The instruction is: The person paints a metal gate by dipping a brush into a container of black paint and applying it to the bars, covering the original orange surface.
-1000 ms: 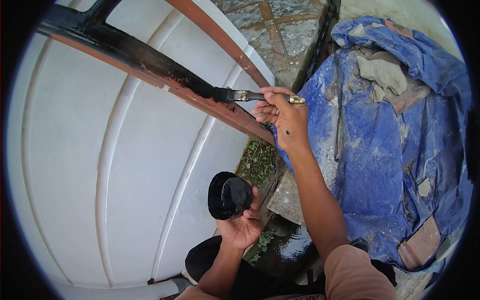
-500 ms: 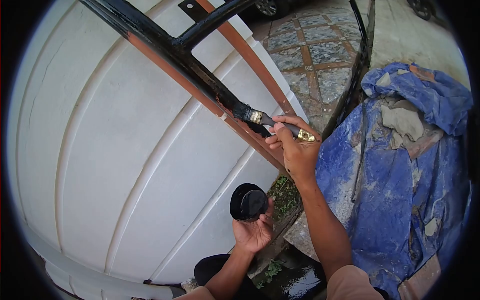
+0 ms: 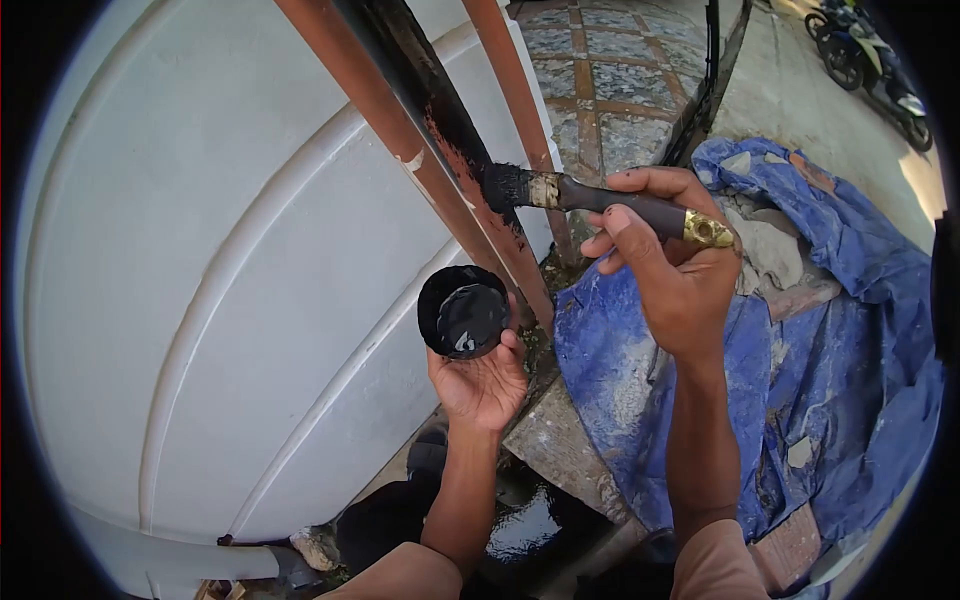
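My right hand (image 3: 672,262) grips a paintbrush (image 3: 600,198) with a dark handle and brass ferrule. Its black bristles press against a rust-red metal bar (image 3: 440,140) that is partly coated in black paint. My left hand (image 3: 482,380) holds up a small round cup of black paint (image 3: 462,312) just below the brush, close to the bar. A second unpainted red bar (image 3: 515,100) runs beside the first.
A large white ribbed tank (image 3: 200,300) fills the left behind the bars. A blue tarp (image 3: 800,340) with rubble lies on the right. Paved tiles (image 3: 610,70) and a parked motorbike (image 3: 870,60) are at the top; wet ground (image 3: 520,520) lies below.
My view has swung so the bars now run steeply upward. The brush has slid down the bar, and my left hand has raised the paint cup closer to it.
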The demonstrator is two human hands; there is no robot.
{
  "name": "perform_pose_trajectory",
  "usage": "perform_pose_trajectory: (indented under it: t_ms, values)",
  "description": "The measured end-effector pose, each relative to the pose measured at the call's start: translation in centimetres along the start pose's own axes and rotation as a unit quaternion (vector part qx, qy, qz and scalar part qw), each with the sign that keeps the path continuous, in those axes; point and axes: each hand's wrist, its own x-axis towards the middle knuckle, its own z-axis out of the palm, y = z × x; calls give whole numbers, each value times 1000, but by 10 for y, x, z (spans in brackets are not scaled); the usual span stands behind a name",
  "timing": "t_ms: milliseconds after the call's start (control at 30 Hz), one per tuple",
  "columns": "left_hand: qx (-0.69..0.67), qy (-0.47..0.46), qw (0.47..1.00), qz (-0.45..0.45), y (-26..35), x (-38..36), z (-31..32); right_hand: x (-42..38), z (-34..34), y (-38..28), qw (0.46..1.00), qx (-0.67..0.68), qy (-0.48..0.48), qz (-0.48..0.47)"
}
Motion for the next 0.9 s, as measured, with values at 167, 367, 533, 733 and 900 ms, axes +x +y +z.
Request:
perform_pose_trajectory:
  t_ms: [167,367,533,733,900]
  values:
    - [-9,-6,1000,-2,-8,14,-32,24,9,-40,953,-226,-200,15]
    - [3,-37,999,11,-5,17,-50,21,42,-21,866,-381,-313,85]
    - [-20,-18,1000,10,7,17,-53,14,59,-11,868,-384,-296,107]
    - [-8,-12,1000,14,8,19,-46,14,68,-20,874,-377,-287,108]
    - [-10,-11,1000,19,7,22,-25,12,60,-35,845,-388,-367,-43]
